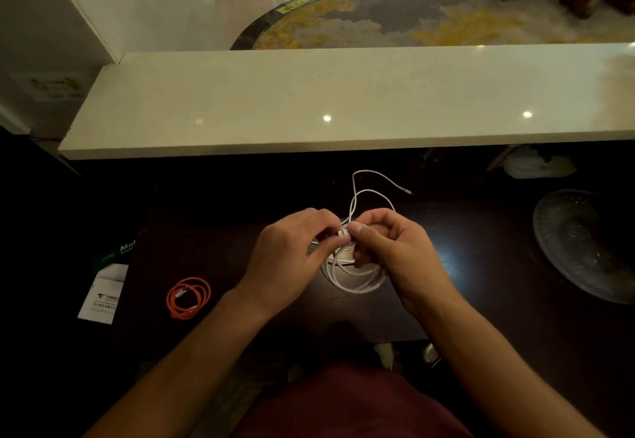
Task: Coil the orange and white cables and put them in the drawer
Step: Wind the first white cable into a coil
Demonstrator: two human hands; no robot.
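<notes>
1. The pale stone ledge (343, 100) runs across in front of me, with the dark table (481, 265) below it, nearer to me
2. A glass dish (584, 248) sits on the table well off to my right
3. A white paper slip (101, 295) lies at the table's left edge, part of it under a dark green packet (113, 255)
4. My left hand (292, 259) has its fingers curled in, pinching the white cable (357, 279) at the top of its loops
5. My right hand (395, 248) meets it there, thumb pressed against the same bundle, fingers curled round the strands
6. The white cable is partly coiled between my hands above the table's middle; its loose end trails toward the ledge, plug (409, 192) free
7. The orange cable (188, 297) lies coiled on the table, left of my left wrist, untouched
</notes>
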